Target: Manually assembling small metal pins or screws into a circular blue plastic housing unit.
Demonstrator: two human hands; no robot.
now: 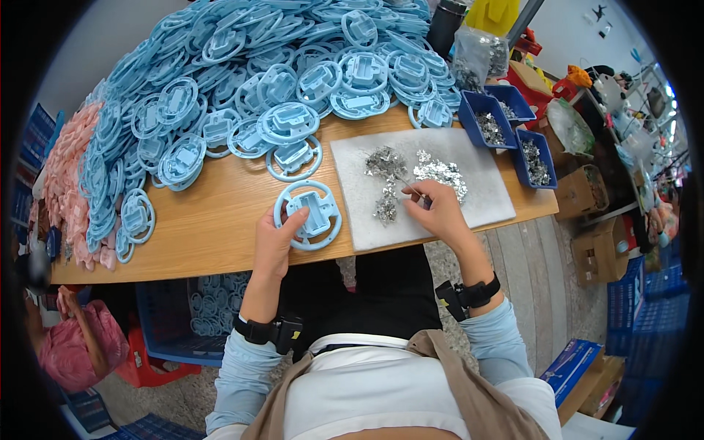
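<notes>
My left hand (276, 240) grips the lower left rim of a light blue plastic wheel-shaped part (309, 214) that lies flat on the wooden table (213, 220). My right hand (438, 211) rests on a white foam mat (469, 158) and pinches a small thin metal piece between thumb and fingertips. Heaps of small shiny metal clips (418, 176) are scattered over the mat just beyond my right fingers. Each wrist wears a black strap with a small device.
A big heap of light blue wheel parts (279, 73) fills the far table; pink ones (70, 176) lie left. Three blue bins (506, 125) of metal pieces stand at the right. A blue crate (198, 323) sits under the table; cardboard boxes (601, 249) stand right.
</notes>
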